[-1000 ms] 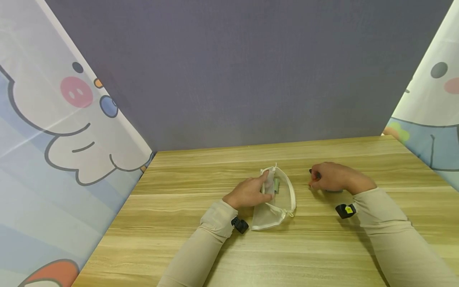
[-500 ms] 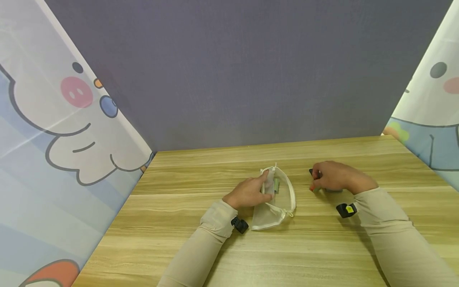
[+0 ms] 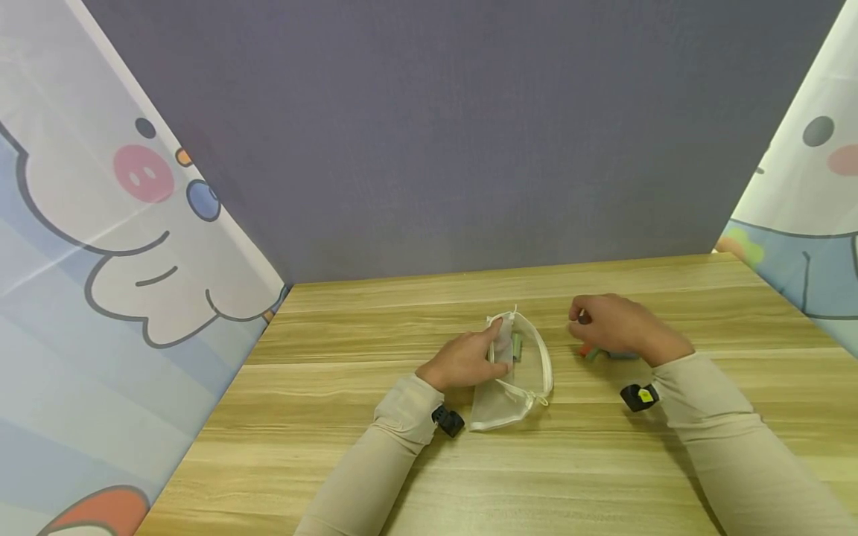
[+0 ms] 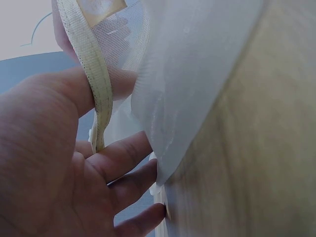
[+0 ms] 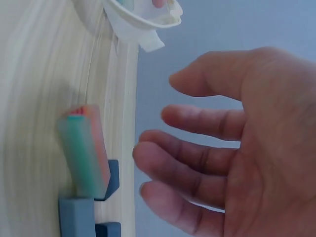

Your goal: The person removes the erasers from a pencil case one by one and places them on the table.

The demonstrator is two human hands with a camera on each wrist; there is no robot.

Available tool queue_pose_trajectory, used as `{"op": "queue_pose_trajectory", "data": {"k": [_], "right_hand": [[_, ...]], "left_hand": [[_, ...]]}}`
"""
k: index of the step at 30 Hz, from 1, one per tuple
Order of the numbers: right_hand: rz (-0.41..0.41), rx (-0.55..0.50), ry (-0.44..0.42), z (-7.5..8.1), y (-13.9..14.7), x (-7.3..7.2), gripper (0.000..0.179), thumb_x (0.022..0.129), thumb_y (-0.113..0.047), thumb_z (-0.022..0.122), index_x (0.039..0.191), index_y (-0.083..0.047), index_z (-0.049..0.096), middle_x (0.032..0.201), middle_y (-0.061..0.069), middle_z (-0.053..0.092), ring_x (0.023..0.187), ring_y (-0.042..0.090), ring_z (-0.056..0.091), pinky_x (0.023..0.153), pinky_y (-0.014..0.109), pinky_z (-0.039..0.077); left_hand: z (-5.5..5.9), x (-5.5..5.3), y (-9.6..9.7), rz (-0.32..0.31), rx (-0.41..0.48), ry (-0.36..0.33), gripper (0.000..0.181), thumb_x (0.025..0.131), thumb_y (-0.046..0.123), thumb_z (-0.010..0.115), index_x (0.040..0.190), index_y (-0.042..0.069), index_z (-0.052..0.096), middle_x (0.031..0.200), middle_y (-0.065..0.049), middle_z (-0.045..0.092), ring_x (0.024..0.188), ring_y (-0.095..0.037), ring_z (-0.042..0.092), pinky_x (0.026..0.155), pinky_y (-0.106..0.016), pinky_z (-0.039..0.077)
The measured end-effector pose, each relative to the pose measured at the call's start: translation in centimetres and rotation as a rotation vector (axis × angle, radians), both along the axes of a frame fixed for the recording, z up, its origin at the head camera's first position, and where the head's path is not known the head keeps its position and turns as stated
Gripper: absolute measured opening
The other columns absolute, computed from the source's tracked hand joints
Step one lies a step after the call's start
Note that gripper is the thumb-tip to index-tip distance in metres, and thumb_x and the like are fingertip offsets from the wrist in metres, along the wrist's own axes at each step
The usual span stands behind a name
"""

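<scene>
My left hand (image 3: pixel 462 360) holds a white mesh zip pouch (image 3: pixel 506 408) by its rim, the zip band (image 4: pixel 101 94) crossing between thumb and fingers. The pouch mouth gapes, and a pale green stick-like piece (image 3: pixel 517 347) lies inside. To the right, my right hand (image 3: pixel 613 324) hovers over several small block-like pieces, its fingers loosely bent with nothing between them in the right wrist view. Below it lie a green piece (image 5: pixel 81 153) against an orange-red one (image 5: pixel 98 140), a grey-blue piece (image 5: pixel 76 217) and a dark piece (image 5: pixel 113 180).
A wood-grain table (image 3: pixel 348 417) carries everything. A dark grey panel (image 3: pixel 436 149) stands along its back edge. Cartoon-printed sheets hang at the left (image 3: pixel 80 298) and right (image 3: pixel 804 238). Both wrists wear small black devices.
My right hand has lifted and shifted slightly left and away from the pieces, so the orange-red and green ones show more. My left hand and the pouch stay put.
</scene>
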State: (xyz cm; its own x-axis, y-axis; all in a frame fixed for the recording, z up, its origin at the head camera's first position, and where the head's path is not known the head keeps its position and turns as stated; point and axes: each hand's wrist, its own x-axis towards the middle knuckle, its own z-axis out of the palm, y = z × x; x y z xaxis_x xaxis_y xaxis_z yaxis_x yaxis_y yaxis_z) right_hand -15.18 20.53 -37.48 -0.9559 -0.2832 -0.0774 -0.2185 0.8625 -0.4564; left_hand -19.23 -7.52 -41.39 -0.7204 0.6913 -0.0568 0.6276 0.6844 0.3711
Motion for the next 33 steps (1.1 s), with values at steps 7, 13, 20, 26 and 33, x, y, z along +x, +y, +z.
{"op": "queue_pose_trajectory", "data": {"k": [7,13,20,26,33], "right_hand": [[0.013,-0.074,0.042,-0.1,-0.7,0.2,0.026,0.102,-0.028,0.054,0.112,-0.006,0.063,0.093,0.002,0.07,0.063,0.011,0.067,0.079,0.049,0.051],[0.035,-0.127,0.1,0.0,-1.4,0.3,0.02,0.101,-0.022,0.057,0.109,-0.005,0.065,0.09,0.002,0.068,0.056,0.014,0.065,0.075,0.044,0.052],[0.072,-0.129,0.196,-0.3,-2.5,0.1,0.013,0.097,-0.016,0.061,0.103,-0.008,0.069,0.085,-0.002,0.064,0.058,0.011,0.057,0.069,0.037,0.049],[0.105,-0.118,0.248,-0.5,-3.3,0.1,0.006,0.096,-0.015,0.064,0.097,-0.014,0.07,0.085,-0.006,0.065,0.074,0.01,0.057,0.068,0.035,0.048],[0.164,-0.159,0.246,-0.7,-4.0,0.2,0.007,0.096,-0.012,0.064,0.098,-0.009,0.07,0.084,-0.007,0.064,0.074,0.009,0.057,0.067,0.034,0.048]], "left_hand": [[0.1,0.0,0.0,-0.008,0.016,-0.019,0.09,0.093,0.043,0.065,0.162,0.013,0.016,0.128,-0.005,0.065,0.084,-0.009,0.059,0.086,-0.028,0.05],[0.1,0.0,0.0,-0.003,0.012,-0.016,0.09,0.093,0.044,0.065,0.163,0.015,0.016,0.136,-0.006,0.062,0.096,-0.008,0.062,0.09,-0.03,0.049],[-0.1,-0.1,0.0,0.01,0.017,-0.013,0.09,0.093,0.044,0.065,0.163,0.016,0.015,0.142,-0.005,0.057,0.117,-0.013,0.059,0.096,-0.032,0.048],[-0.2,-0.2,-0.1,0.011,0.018,-0.013,0.09,0.092,0.044,0.065,0.163,0.017,0.015,0.142,-0.005,0.058,0.119,-0.014,0.059,0.097,-0.033,0.047],[-0.1,-0.1,-0.1,0.012,0.019,-0.021,0.09,0.092,0.044,0.064,0.163,0.017,0.015,0.141,-0.003,0.058,0.116,-0.012,0.059,0.096,-0.033,0.048]]}}
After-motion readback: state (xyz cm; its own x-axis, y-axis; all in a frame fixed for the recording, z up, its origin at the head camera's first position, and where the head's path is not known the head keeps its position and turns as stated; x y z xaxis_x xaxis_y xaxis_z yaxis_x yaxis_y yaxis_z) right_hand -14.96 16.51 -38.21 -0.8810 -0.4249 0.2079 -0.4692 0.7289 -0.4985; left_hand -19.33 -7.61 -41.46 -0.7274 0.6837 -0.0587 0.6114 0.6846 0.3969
